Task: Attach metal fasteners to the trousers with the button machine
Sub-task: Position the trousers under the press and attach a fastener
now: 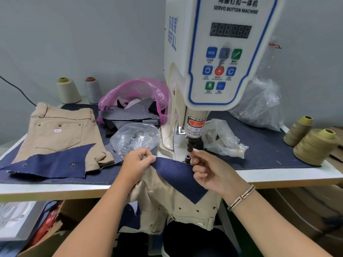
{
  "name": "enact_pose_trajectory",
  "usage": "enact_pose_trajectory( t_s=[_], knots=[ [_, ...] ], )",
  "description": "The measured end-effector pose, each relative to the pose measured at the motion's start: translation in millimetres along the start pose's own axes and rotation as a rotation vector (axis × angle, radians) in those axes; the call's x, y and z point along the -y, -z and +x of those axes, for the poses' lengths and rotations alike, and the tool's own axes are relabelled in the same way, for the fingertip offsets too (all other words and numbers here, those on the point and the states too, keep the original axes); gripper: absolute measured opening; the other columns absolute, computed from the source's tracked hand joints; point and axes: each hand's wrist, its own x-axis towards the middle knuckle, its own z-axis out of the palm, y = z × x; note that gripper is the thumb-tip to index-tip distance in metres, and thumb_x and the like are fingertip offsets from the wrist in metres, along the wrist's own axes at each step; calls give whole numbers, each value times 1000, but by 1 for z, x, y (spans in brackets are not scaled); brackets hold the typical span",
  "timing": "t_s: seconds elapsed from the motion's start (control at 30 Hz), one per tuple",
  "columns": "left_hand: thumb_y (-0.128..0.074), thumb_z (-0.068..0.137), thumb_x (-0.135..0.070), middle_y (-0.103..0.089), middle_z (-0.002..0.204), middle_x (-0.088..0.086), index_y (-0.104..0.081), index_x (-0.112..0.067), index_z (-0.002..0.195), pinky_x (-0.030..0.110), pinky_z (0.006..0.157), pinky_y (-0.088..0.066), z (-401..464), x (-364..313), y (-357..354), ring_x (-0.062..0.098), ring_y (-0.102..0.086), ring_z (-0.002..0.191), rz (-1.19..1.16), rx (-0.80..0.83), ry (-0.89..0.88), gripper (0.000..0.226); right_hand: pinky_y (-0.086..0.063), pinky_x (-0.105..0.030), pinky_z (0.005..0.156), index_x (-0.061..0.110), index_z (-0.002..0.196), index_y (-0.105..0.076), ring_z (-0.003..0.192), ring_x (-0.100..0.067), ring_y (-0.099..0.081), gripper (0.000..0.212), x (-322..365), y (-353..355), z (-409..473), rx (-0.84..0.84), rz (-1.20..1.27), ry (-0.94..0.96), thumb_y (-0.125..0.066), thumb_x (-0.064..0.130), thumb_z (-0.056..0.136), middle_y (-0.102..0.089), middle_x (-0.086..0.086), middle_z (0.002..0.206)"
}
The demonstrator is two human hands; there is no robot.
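The white servo button machine (219, 58) stands at the table's middle, its black punch (191, 143) hanging over the lower die (187, 157). Beige trousers (172, 204) with a navy fabric piece (178, 175) on top hang from the table edge into my lap. My left hand (138, 164) grips the navy fabric and the trousers at the left edge. My right hand (209, 169) is at the die, its fingertips pinching something small right under the punch; what it is I cannot make out.
A second pair of beige trousers (59, 134) with a navy piece (50, 166) lies at the left. Clear bags of fasteners (133, 138) (220, 138) flank the machine. A pink bag of scraps (133, 101) sits behind. Thread cones (313, 145) stand at right and back left (67, 90).
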Motion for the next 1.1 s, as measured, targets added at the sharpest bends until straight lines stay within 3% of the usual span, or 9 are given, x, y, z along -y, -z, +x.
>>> enact_pose_trajectory(
  t_s=[0.2,0.57,0.77,0.87,0.97,1.03,1.1],
  knots=[
    [-60,67,-25,-47,50,-11,-56,-24,51,27,59,-34,0,-1,0,6,-40,54,26,-9,3,17,-33,-17,30,2,83,-68,34,-8,-40,16,0,-4,-6,41,76,-33,-67,15,73,-49,-1,58],
    [-61,67,-25,-47,53,-6,-54,-23,50,26,59,-34,-1,-4,0,8,-40,56,44,-17,11,18,-34,-15,32,-1,85,-61,35,-7,-42,13,2,-21,-26,37,336,-114,-62,5,74,-44,-1,62],
    [-66,77,-13,-44,53,-3,-53,-17,54,21,56,-34,-3,-5,1,6,-38,53,45,-4,11,27,-34,-14,31,0,94,-62,36,-7,-43,23,-24,-39,-39,8,443,8,-57,2,71,-53,-4,63],
    [-64,81,0,-47,54,-2,-54,-12,57,25,57,-34,-3,-7,1,9,-40,55,90,-20,21,29,-32,-15,34,4,99,-64,39,-8,-41,19,-47,-65,-38,66,156,69,-54,3,83,-51,-4,60],
    [-48,89,11,-49,53,-11,-48,-18,64,17,51,-39,-6,-8,0,1,-45,51,58,-37,129,38,-36,-15,44,9,93,-68,48,-7,-47,21,-56,-103,-19,119,-440,253,-47,8,95,-55,0,68],
    [-42,94,11,-43,71,-12,-55,-15,90,9,52,-42,-7,-3,-1,-4,-41,64,131,-58,117,29,-41,-15,56,14,96,-71,64,-5,-54,22,-51,-124,4,65,-892,425,-49,15,95,-64,2,81],
    [-49,91,11,-46,80,-11,-54,5,117,9,62,-44,-4,-3,0,-2,-46,73,185,-122,84,27,-42,-23,69,11,101,-71,87,-10,-57,26,-45,-137,31,-6,-1380,621,-47,18,95,-68,-2,101]
  ],
)
